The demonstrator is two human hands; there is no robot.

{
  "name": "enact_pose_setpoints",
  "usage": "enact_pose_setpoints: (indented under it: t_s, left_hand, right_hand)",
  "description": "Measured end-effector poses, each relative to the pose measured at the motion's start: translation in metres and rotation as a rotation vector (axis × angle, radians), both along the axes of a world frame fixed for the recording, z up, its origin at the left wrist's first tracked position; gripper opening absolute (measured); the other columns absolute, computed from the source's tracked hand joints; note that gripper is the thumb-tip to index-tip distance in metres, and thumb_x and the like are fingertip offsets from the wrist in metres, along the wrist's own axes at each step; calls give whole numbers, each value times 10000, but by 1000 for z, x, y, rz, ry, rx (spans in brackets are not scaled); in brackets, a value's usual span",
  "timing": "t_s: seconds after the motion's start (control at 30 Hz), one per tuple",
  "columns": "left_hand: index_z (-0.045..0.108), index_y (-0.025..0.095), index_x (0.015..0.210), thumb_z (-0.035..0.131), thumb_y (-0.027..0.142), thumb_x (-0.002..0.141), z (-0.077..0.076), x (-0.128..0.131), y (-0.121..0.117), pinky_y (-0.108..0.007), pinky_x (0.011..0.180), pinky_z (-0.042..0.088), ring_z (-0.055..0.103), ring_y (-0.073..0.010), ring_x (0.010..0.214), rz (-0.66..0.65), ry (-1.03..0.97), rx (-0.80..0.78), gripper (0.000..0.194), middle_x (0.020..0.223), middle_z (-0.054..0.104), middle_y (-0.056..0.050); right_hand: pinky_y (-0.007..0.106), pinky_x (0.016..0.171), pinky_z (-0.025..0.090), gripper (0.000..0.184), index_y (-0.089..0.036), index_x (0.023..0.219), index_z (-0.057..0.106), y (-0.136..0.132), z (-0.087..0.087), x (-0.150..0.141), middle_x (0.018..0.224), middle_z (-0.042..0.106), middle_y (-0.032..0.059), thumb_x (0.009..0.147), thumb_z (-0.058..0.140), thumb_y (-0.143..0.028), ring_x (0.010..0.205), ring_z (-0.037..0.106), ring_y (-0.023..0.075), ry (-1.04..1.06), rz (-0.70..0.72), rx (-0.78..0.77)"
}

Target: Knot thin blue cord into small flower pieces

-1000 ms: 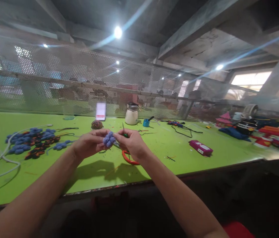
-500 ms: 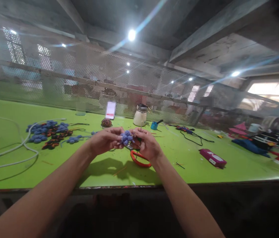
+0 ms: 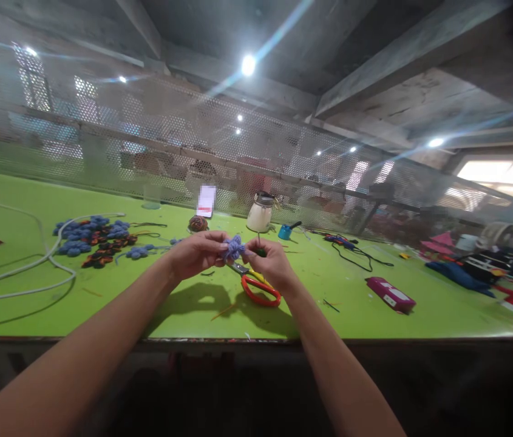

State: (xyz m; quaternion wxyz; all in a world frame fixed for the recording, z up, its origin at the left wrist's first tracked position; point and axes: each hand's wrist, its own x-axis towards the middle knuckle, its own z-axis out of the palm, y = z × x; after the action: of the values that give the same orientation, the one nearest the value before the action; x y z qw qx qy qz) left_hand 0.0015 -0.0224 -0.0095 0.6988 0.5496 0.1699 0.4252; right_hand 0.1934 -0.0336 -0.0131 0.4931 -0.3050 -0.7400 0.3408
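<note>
Head view — yarn flower (image 3: 234,247) in left grip (image 3: 197,253)

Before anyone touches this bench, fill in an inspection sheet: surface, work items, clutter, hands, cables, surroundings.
Surface: green tabletop, scattered with thread scraps.
Work items: blue yarn piece, raised between the hands; finished-looking yarn pieces, blue and black-orange, grouped at left.
Clutter: scissors on the tabletop below the right hand; yarn ball, jug and blue pot further back; magenta packet at right.
Left hand: pinches the blue yarn piece.
Right hand: holds a green-handled tool beside it; tip contact unclear.
Cables: white cable loops near the grouped pieces.
Surroundings: perforated screen behind; ceiling light lit; far-right pile too blurred to itemise.
</note>
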Motion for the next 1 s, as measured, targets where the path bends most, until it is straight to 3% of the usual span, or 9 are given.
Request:
enact_pose_setpoints:
  t_s: [0.13, 0.27, 0.43, 0.6, 0.77, 0.87, 1.0]
  left_hand:
    - [644, 92, 753, 650, 108, 682, -3, -1, 4, -183, 532, 404, 552, -90, 600, 49, 34, 6, 73, 709, 604, -48]
    - [650, 93, 747, 658, 105, 677, -5, 0, 6, -177, 529, 381, 514, -77, 598, 23, 83, 35, 72, 710, 594, -42]
    - [654, 94, 745, 670, 104, 666, -5, -1, 6, -193, 545, 385, 507, -80, 597, 29, 90, 18, 82, 704, 595, -38]
    - [666, 88, 748, 684, 94, 660, -5, -1, 8, -190, 585, 418, 538, -85, 640, 132, 52, -38, 90, 727, 619, -44]
    - [665, 101, 751, 719, 97, 637, -8, 1, 13, -179, 581, 439, 574, -96, 695, 267, -23, -65, 127, 795, 655, -60]
    - [664, 105, 780, 708, 106, 660, -10, 2, 15, -180, 603, 465, 593, -104, 731, 267, -74, -67, 127, 805, 656, -60]
    - [661, 99, 831, 679, 70, 681, -11, 6, 15, -172, 592, 483, 590, -89, 664, 226, -114, -96, 153, 778, 649, -57]
  right_hand:
    - [225, 534, 312, 141, -155, 679, 556, 1, -1, 2, 594, 484, -18, 778, 570, -254, 546, 390, 91, -268, -166, 308]
    - [227, 536, 296, 137, -157, 640, 517, 5, 5, 2, 580, 483, -16, 770, 542, -194, 532, 387, 95, -451, -321, 458]
    - [239, 587, 313, 50, -155, 728, 539, 15, 14, 4, 709, 540, 28, 767, 509, -149, 621, 444, 123, -662, -500, 642]
    - [224, 574, 333, 104, -149, 671, 557, 39, -3, 13, 639, 538, 7, 768, 547, -185, 583, 436, 107, -551, -395, 519]
    - [211, 546, 348, 150, -132, 679, 613, 38, -23, 6, 599, 552, -4, 760, 570, -251, 552, 440, 93, -410, -232, 210]
    - [212, 543, 339, 151, -125, 665, 627, 30, -25, -1, 572, 537, -11, 734, 582, -252, 550, 433, 91, -391, -143, 163]
    - [209, 511, 314, 167, -121, 628, 614, 29, -25, -3, 530, 487, -27, 708, 590, -266, 511, 387, 79, -317, -130, 98]
